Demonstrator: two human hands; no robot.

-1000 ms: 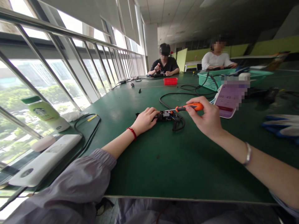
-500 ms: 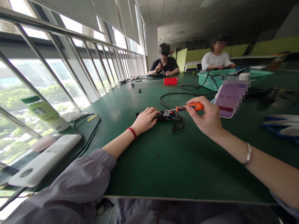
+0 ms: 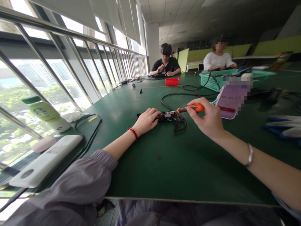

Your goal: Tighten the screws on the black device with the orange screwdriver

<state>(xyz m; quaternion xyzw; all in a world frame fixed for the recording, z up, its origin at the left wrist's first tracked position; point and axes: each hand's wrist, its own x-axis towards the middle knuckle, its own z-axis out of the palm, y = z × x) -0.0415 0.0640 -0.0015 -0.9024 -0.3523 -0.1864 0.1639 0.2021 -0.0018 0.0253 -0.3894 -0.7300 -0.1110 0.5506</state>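
- On the far left by the window rail stands a tilted pale green bottle point(image 3: 47, 114). A flat white device point(image 3: 44, 161) lies in front of it, and a black cable loop point(image 3: 90, 131) lies just beside them on the green table point(image 3: 164, 169).
- The left hand point(image 3: 147, 121), with a red cord at the wrist, curls down over the left end of the black unit point(image 3: 167, 117) and pins it to the table.
- The unit sits mid-table between both hands. It is small, dark and opened up, with coloured wires showing and a black cord coiled at its right side.
- The screwdriver point(image 3: 191, 108) has an orange handle and a thin shaft. It lies nearly level with its tip at the unit.
- The right hand point(image 3: 208, 121) pinches the handle between thumb and fingertips.
- A phone point(image 3: 231, 102) leans just beyond that hand. Farther back are a red box point(image 3: 171, 82) and a green basket point(image 3: 211, 82), and gloves point(image 3: 284, 125) lie far right.
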